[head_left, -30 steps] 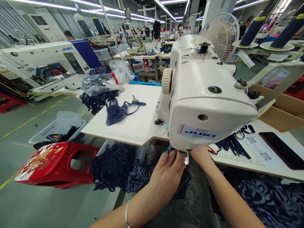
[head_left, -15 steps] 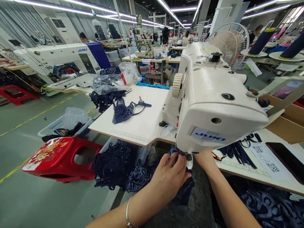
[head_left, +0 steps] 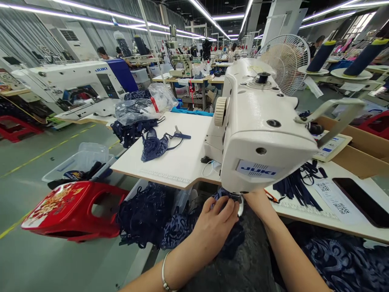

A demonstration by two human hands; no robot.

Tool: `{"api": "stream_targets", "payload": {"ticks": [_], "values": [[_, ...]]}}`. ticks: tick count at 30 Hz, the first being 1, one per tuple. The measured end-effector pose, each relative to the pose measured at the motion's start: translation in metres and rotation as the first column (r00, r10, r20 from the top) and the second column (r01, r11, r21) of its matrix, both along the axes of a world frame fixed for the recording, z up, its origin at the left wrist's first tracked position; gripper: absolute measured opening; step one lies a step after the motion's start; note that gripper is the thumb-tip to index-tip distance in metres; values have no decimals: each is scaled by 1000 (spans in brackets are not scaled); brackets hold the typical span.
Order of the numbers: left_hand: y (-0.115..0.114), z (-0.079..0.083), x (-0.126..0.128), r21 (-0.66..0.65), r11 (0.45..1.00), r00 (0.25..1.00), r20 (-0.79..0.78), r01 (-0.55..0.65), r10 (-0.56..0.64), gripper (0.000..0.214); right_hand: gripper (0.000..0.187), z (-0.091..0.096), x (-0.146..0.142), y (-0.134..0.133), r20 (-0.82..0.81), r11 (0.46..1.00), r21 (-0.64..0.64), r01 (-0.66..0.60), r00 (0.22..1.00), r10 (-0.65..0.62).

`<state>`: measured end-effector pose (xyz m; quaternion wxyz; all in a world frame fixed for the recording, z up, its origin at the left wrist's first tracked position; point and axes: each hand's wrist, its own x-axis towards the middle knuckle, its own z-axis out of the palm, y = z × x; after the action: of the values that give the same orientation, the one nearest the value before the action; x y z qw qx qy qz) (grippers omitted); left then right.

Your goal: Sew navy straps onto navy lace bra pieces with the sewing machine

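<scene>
Below the head of a white JUKI sewing machine (head_left: pixel 264 150), my left hand (head_left: pixel 217 217) is closed on a navy fabric piece (head_left: pixel 232 241), its fingers bent near the presser foot. Part of that piece hangs down over a dark cloth (head_left: pixel 246 263). My right hand (head_left: pixel 253 199) reaches in behind the machine head. Its fingers are hidden there, so their grip does not show. On the white table (head_left: pixel 194 162), left of the machine, lies a navy patterned bra (head_left: pixel 154 144) with its straps.
Navy garments (head_left: pixel 146 215) fill a bin below the table, beside a red stool (head_left: pixel 75 211). At right lie navy straps (head_left: pixel 296 188), a paper with printed codes (head_left: pixel 331 198), a phone (head_left: pixel 361 201) and orange-handled snips (head_left: pixel 270 196). A fan (head_left: pixel 287 61) stands behind.
The whole view has shifted slightly, so the machine and table sit further left. My left hand stays on the navy fabric piece, its thumb now less visible. My right hand remains behind the machine head.
</scene>
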<state>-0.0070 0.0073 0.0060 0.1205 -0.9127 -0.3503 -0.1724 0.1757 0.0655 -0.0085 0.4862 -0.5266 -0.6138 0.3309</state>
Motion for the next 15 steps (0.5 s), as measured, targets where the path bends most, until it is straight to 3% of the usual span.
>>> {"api": "stream_targets", "payload": {"ticks": [3, 9, 12, 15], "values": [[-1, -2, 2, 26, 999, 1000, 26, -17, 17, 30, 28, 4, -1, -3, -17, 999, -8, -36, 999, 36], [-1, -11, 7, 0, 999, 984, 170, -50, 50, 31, 26, -6, -5, -11, 21, 987, -42, 152, 988, -151], [0, -7, 4, -72, 997, 978, 206, -14, 29, 31, 26, -11, -4, -23, -56, 974, -78, 212, 975, -217], [2, 2, -5, -195, 977, 977, 209, 86, -45, 28, 29, -15, -2, -38, -196, 972, -174, 155, 962, -189]]}}
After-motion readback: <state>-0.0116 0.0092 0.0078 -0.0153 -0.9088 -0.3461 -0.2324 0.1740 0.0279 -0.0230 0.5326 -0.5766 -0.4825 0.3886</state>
